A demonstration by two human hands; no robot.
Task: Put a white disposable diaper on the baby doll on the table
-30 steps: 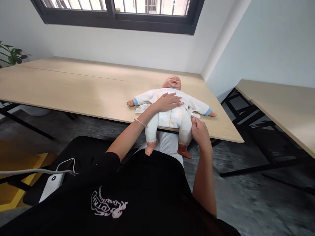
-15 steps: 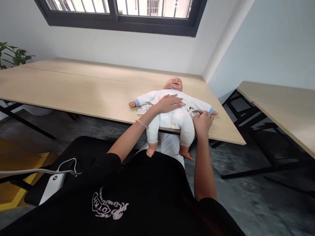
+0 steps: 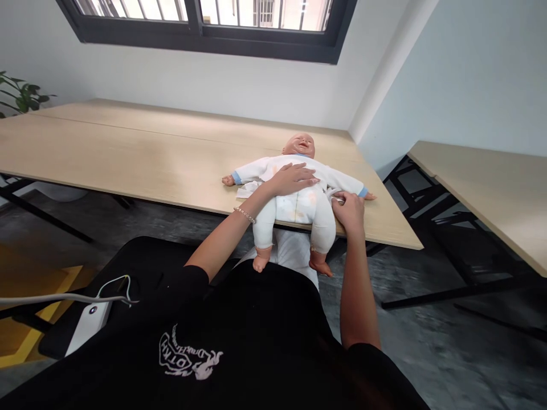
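Observation:
A baby doll in a white top with blue cuffs lies on its back at the table's front edge, its legs hanging over. A white printed diaper covers its front between the legs, and a loose white side flap spreads on the left. My left hand rests flat on the doll's belly, fingers stretched out. Beside the doll's hip on the right, my right hand has its fingers closed on the diaper's other side flap. The fingertips are partly hidden.
The doll lies on a long wooden table against the wall under a window. Another table stands to the right. On the left are a black chair, a white power bank with a cable, and a plant.
My right hand has shifted left and inward, closer to the doll's hip, and its fingers now close on the flap. My left hand stays on the belly. The whole view has shifted slightly.

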